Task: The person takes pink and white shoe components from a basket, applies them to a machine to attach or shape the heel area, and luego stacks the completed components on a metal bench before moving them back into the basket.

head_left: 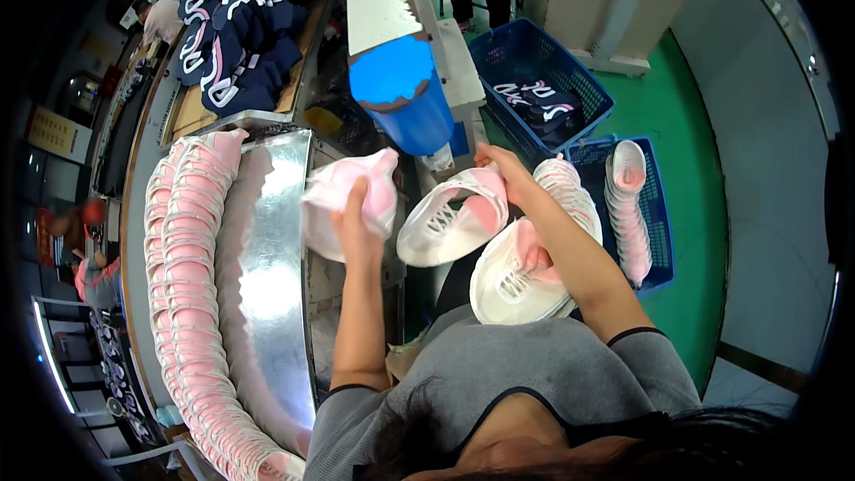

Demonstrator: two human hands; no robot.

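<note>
Okay, both our hands full: left hand (354, 214) grasping pink-white shoe upper (378, 189), right hand (501, 166) gripping second upper (443, 223) near heel; nested row (184, 276) on metal table (278, 240).

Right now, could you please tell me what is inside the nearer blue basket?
The nearer blue basket holds a nested column of white-and-pink shoe uppers. A second stack covers its left part, so anything there is hidden.
</note>
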